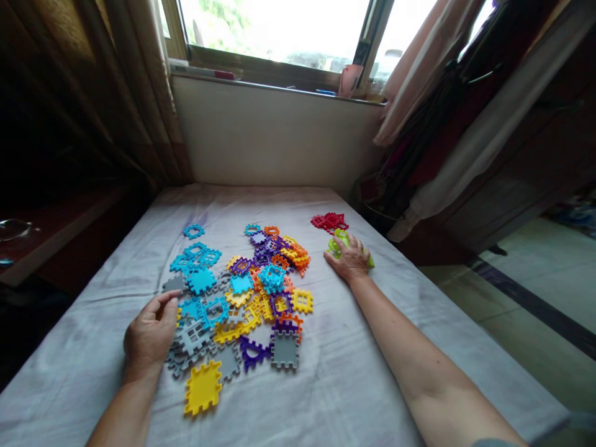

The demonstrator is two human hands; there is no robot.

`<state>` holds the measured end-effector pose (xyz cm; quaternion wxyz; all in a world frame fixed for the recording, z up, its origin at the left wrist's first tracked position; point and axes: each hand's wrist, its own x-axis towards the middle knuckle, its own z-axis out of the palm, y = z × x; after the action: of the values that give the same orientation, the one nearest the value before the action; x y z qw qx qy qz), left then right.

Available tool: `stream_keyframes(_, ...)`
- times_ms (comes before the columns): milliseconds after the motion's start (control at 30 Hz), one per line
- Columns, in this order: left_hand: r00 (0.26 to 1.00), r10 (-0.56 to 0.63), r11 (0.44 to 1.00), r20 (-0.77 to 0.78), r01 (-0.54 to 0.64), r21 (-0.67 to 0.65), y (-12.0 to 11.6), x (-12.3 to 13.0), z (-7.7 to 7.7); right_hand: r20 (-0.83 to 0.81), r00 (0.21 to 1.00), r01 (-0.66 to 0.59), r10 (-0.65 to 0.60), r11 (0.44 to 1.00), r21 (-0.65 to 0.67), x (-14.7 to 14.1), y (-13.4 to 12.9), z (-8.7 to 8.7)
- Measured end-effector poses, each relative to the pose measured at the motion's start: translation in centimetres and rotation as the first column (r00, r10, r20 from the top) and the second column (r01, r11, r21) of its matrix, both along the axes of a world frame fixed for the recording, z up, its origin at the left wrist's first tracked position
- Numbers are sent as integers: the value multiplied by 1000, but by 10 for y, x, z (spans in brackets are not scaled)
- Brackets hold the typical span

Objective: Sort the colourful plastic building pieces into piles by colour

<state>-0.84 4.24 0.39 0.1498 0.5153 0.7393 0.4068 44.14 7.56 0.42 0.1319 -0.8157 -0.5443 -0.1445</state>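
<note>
My right hand (350, 257) lies spread over a small pile of lime-green interlocking tiles (342, 236), touching them and hiding part of the pile. At the left edge of the large mixed heap is my left hand (153, 332), thumb and forefinger pressed together. Its fingertips meet the near edge of a grey tile (174, 284); whether they pinch it or something smaller is unclear. Close by are blue tiles (201, 280) and light-grey tiles (193, 335). Yellow (251, 316), purple (254, 352) and orange tiles (291, 323) overlap in the heap's middle.
Red tiles (330, 221) form a separate pile behind my right hand. One blue ring-like tile (194, 231) lies apart at the back left; a square yellow tile (203, 388) is nearest me. A pale sheet (354, 372) covers the surface, with a wall and window beyond.
</note>
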Motion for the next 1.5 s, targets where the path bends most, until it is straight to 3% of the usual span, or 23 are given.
stream_keyframes(233, 1000, 2, 1000, -17, -1, 17, -1, 1, 0, 14, 997, 78, -79, 995, 58, 32, 22, -8)
stream_keyframes(533, 1000, 18, 1000, -15, -18, -9, 0, 2, 2, 67, 996, 44, -54, 988, 148, 32, 21, -13)
stream_keyframes(733, 1000, 18, 1000, 9, -17, -15, 0, 6, 7, 59, 997, 29, -42, 978, 206, 23, 8, -14)
stream_keyframes(1000, 1000, 1, 1000, 27, 0, -12, -3, 7, 8, -18, 1000, 19, -15, 962, 273, 6, -31, -16)
stream_keyframes(1167, 1000, -11, 1000, 27, 11, 0, -4, 10, 12, -35, 985, -157, 170, 959, 237, -18, -45, -13)
stream_keyframes(1333, 1000, -23, 999, 10, 22, 24, -5, 12, 13, -104, 925, -341, 365, 919, 199, -50, -58, -12)
stream_keyframes(1400, 1000, -26, 999, 9, 25, 47, -6, 12, 12, -152, 859, -460, 488, 868, 185, -63, -68, -12)
stream_keyframes(1500, 1000, -18, 997, 9, 17, 71, -6, 12, 10, -174, 689, -685, 703, 711, 159, -82, -90, -12)
